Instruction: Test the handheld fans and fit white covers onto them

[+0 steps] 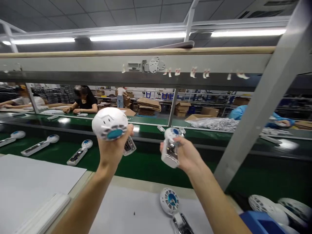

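My left hand (110, 151) is closed around a white handheld fan (109, 122), its round vented head with a blue centre facing up and its open handle showing past my fingers. In my right hand (188, 154) is another white handheld fan (170, 156), gripped at the side. Its handle is open with the inner parts exposed, and its head points away from me. Both fans are held above the green conveyor belt (143, 164). Between my forearms, a third fan (170, 200) lies on the white work surface (126, 208), its handle uncovered.
Several open-handled fans (80, 152) lie along the belt at left. A slanted metal post (258, 107) stands at right, near a blue bin (263, 224) and more fan heads (266, 206). White strips (46, 214) lie at lower left. Co-workers (84, 100) sit across the line.
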Tool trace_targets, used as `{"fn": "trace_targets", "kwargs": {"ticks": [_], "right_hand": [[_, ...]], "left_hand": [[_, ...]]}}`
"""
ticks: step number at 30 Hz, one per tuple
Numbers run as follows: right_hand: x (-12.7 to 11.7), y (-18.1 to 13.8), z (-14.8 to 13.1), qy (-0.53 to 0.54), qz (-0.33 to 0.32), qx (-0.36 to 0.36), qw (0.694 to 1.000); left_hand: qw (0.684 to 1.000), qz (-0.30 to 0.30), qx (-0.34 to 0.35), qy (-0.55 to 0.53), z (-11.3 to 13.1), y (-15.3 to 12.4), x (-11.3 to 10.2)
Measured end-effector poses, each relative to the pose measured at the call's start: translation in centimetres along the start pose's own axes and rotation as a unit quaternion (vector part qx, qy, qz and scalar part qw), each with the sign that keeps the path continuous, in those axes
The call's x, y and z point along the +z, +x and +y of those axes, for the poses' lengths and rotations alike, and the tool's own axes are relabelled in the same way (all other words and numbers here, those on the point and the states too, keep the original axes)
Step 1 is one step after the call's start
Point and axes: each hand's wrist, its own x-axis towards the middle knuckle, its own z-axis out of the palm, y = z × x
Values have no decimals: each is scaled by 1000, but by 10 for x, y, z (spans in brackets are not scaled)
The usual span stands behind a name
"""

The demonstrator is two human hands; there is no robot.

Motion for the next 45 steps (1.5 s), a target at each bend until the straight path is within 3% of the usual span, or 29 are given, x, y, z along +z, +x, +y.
{"fn": "trace_targets", "kwargs": {"ticks": [4,11,18,22,26,32,37,40,45], "right_hand": [[10,-2,6,23,34,71,997],[16,-28,-11,-23,-15,-6,1000],[22,-44,-21,-61,-69,-56,994],[20,-44,-22,-56,-83,-60,993],[18,-42,-23,-62,-94,-61,992],[10,-29,-20,-126,-79,-51,988],[-17,14,20,-262,-28,19,965],[-37,40,56,-374,24,58,925],[-71,57,95,-554,74,60,827]], "left_hand": [[997,-56,-58,-8,-25,9,6],[971,-155,-157,88,-66,16,8],[909,-252,-257,211,-148,3,14],[875,-257,-276,303,-189,-7,10],[842,-239,-265,405,-214,-15,-5],[811,-200,-193,515,-209,-10,-18],[833,-235,-124,486,-174,5,-2],[851,-267,-101,442,-151,8,9],[869,-293,-99,385,-129,7,12]]}}
